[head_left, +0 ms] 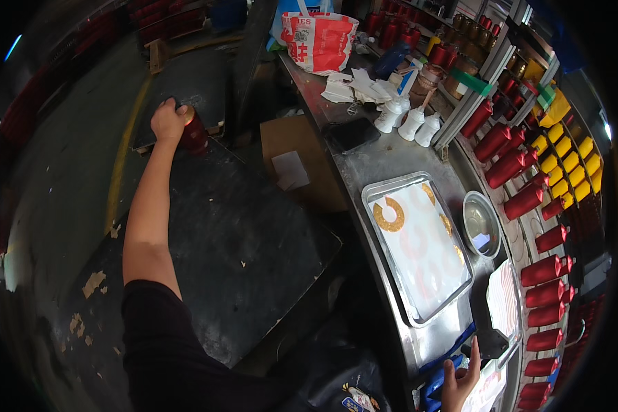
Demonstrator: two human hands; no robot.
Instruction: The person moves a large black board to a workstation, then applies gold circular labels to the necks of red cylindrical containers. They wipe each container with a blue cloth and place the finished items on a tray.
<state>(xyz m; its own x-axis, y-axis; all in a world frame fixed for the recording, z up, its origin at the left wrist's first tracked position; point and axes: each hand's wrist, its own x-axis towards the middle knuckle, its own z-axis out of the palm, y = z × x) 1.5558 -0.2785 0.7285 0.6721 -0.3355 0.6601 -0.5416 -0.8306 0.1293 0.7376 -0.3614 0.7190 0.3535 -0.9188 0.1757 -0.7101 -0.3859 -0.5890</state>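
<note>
My left arm reaches out over a black board (213, 261), and my left hand (168, 123) is closed round the top of a red cylindrical canister (195, 136). A brass-coloured part of its top shows beside my fingers. At the lower right, my right hand (462, 383) has its thumb and forefinger apart, with nothing seen between them. Just beyond its fingertips lies a black object (492, 343) whose kind I cannot make out. Blue material (436, 381) lies beside that hand. The rest of the right hand is cut off by the lower edge.
A metal tray (426, 317) on the steel bench holds white paper with golden ring-shaped pieces. Next to it are a metal bowl (481, 223), white bottles (410, 125), a dark phone-like slab (353, 135) and a red-and-white bag (319, 42). Red canisters (546, 293) line the right side.
</note>
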